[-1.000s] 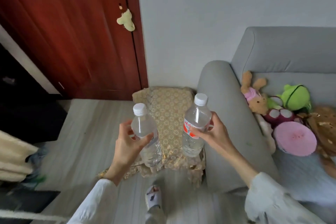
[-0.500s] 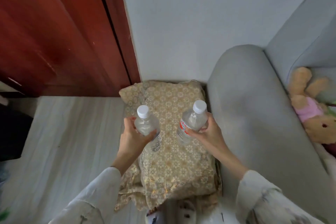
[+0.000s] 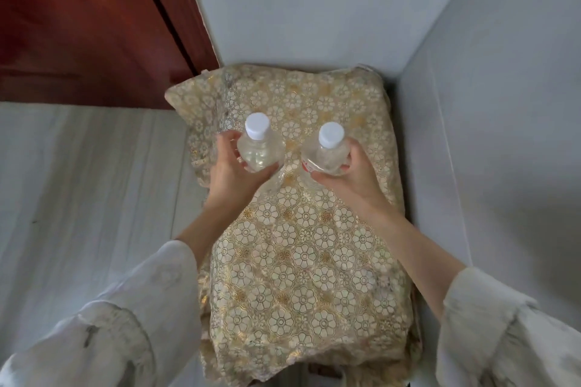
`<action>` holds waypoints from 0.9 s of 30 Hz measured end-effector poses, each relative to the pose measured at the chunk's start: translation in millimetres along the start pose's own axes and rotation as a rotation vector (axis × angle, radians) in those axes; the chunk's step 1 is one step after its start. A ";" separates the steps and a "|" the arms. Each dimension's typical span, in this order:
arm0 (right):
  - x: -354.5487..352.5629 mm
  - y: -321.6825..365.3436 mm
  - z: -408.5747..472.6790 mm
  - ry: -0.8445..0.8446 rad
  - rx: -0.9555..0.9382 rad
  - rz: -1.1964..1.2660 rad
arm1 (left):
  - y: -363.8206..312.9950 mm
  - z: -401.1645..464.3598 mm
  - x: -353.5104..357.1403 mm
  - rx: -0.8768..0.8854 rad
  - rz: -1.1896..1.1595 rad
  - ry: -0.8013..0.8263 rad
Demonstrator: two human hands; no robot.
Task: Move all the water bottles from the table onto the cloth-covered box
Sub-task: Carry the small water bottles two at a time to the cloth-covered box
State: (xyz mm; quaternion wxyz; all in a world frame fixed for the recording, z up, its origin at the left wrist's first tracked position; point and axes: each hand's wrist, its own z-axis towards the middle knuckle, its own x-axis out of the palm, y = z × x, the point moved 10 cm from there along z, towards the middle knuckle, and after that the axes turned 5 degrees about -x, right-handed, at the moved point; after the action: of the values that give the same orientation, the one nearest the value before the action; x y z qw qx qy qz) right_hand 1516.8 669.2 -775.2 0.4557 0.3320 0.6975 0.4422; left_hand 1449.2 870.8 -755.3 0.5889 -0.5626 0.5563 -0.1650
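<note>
each hand grips its own upright bottle, left hand (image 3: pixel 231 171) on the left bottle (image 3: pixel 259 149), right hand (image 3: pixel 352 174) on the right bottle (image 3: pixel 327 152), both directly above the cloth-covered box (image 3: pixel 301 261), long axes vertical.

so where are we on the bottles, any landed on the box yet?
Done: none visibly released on the cloth-covered box. In hand: the left hand grips one water bottle, the right hand grips the other bottle, both upright over the cloth's far half; contact unclear. Left: release both. The table is out of view.

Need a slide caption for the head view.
Both hands hold capped water bottles above the floral cloth-covered box.
</note>
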 end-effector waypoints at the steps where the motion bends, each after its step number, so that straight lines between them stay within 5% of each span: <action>1: 0.6 -3.5 5.6 -0.004 0.004 0.005 | 0.8 3.5 6.6 0.001 -0.005 0.006; 14: 11.2 -10.8 19.1 0.148 -0.020 -0.019 | 4.0 13.4 35.3 0.015 -0.106 0.096; 27: 4.3 -21.6 19.2 0.089 0.011 -0.023 | 15.6 8.6 45.6 -0.027 -0.020 0.129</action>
State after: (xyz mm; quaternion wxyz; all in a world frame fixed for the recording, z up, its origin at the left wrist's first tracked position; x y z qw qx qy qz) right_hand 1531.8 670.6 -800.3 0.4277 0.3065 0.7232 0.4473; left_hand 1464.5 842.3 -792.1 0.5423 -0.5643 0.5897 -0.1992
